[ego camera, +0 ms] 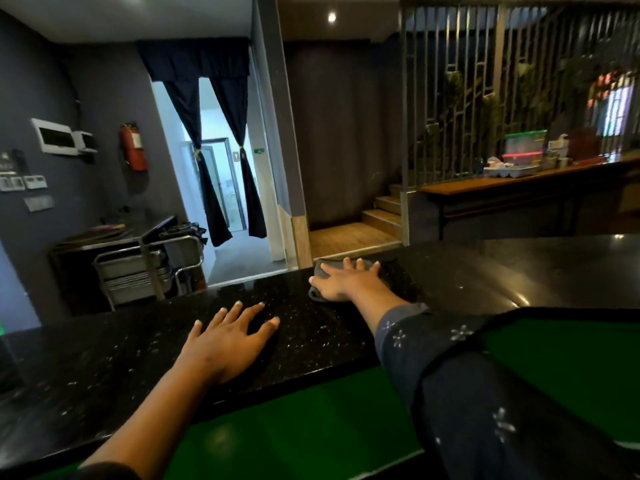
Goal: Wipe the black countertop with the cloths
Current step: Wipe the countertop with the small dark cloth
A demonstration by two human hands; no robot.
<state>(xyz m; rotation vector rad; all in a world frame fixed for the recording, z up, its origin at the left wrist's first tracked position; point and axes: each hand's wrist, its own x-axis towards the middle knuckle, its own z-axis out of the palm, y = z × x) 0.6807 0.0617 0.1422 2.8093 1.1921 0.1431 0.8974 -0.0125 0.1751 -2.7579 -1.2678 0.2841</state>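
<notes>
Head view | nearest, my left hand (228, 341) lies flat, fingers spread, near the black countertop (104, 368) front edge, apparently bracing | my right hand (346, 280), fingers straight, presses the grey cloth (320, 268) at the far edge, wiping

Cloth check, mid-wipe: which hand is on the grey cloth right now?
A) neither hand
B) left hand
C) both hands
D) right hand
D: the right hand lies flat with spread fingers on the cloth near the far edge of the countertop, while the left hand rests flat on bare stone with no cloth visible under it.
</notes>
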